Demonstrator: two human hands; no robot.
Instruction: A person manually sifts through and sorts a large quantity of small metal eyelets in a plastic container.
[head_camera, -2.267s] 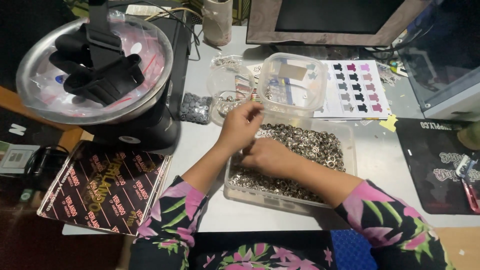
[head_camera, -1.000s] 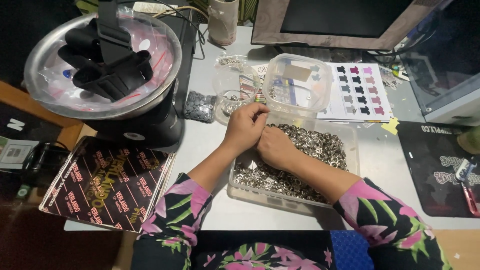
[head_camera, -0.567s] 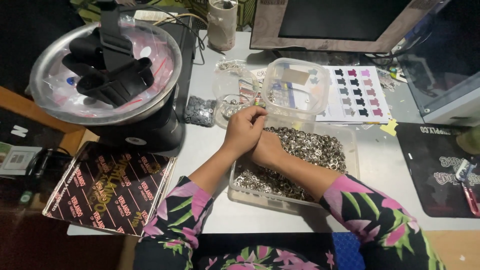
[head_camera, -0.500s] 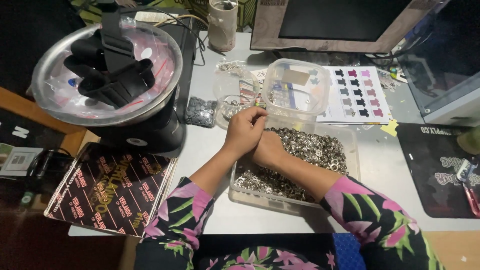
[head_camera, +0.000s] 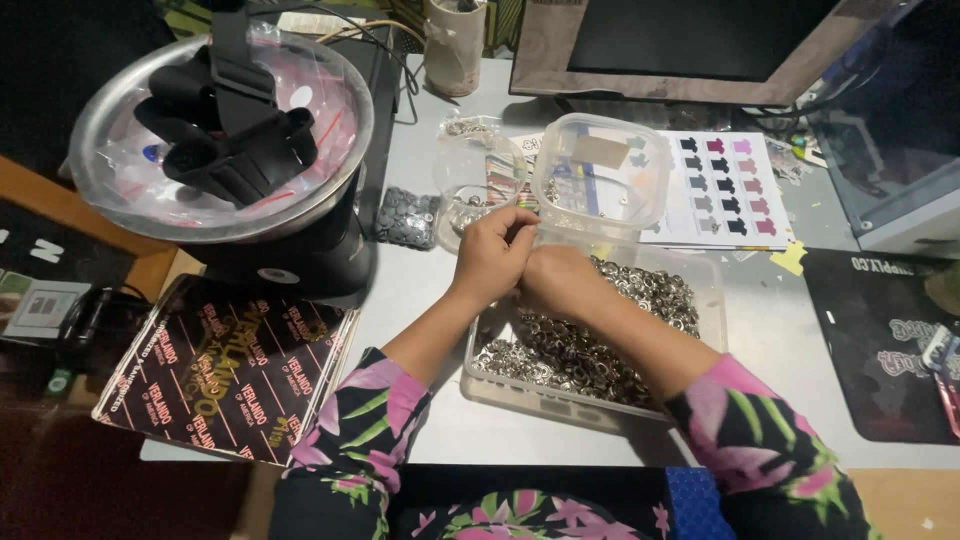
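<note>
My left hand (head_camera: 492, 255) and my right hand (head_camera: 556, 282) meet over the far left corner of a clear plastic tray (head_camera: 700, 285) filled with several small silver metal rings (head_camera: 640, 300). Both hands have their fingers pinched together, and the fingertips touch each other. Whatever small piece sits between them is hidden by the fingers. Just beyond the hands stand a clear round container (head_camera: 600, 185) and a smaller clear cup (head_camera: 470, 185) with a few metal bits in it.
A big metal bowl with black parts (head_camera: 225, 135) sits on a black machine at the left. A dark printed box (head_camera: 225, 365) lies at the near left. A colour chart sheet (head_camera: 725, 190), a monitor (head_camera: 690, 45) and a black mat (head_camera: 885, 350) lie to the right.
Both hands have lifted from the rings and come together at the tray's far left corner. The view has shifted slightly.
</note>
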